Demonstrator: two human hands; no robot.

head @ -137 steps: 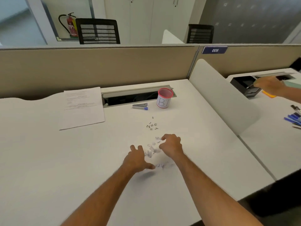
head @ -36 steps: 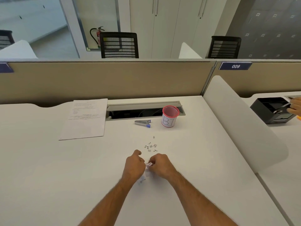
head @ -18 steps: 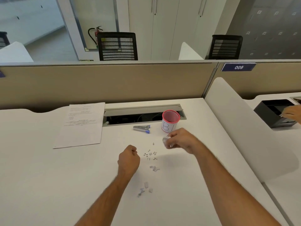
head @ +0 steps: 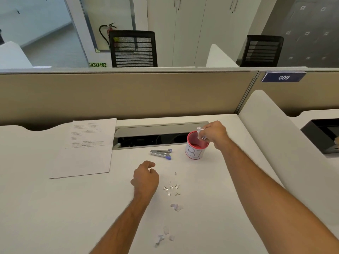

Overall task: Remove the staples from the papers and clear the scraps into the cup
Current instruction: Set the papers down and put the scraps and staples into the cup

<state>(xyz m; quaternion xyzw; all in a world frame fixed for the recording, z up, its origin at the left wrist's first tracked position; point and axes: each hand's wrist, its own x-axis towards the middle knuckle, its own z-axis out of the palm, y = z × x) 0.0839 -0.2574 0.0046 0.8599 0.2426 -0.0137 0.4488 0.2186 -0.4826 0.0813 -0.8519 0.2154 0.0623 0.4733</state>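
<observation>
A white cup (head: 194, 153) with a red rim and inside stands near the desk's cable slot. My right hand (head: 215, 133) hovers over its mouth, pinched shut on white paper scraps (head: 200, 132). My left hand (head: 146, 177) rests loosely curled on the desk, holding nothing. Several pulled staples (head: 171, 188) lie just right of it. More paper scraps (head: 176, 207) lie nearer me, with another small cluster of scraps (head: 164, 236) closer still. A stack of printed papers (head: 86, 149) lies at the left. A metal staple remover (head: 161, 154) with blue tips sits left of the cup.
An open cable slot (head: 156, 137) runs along the back of the desk (head: 55, 208). A tan partition (head: 119, 94) stands behind it. A white curved divider (head: 271, 136) borders the right side; beyond it sits a black tray (head: 322, 134).
My right hand has carried the scraps from the desk centre up and away to above the cup. My left hand has stayed by the staples, fingers loosening slightly.
</observation>
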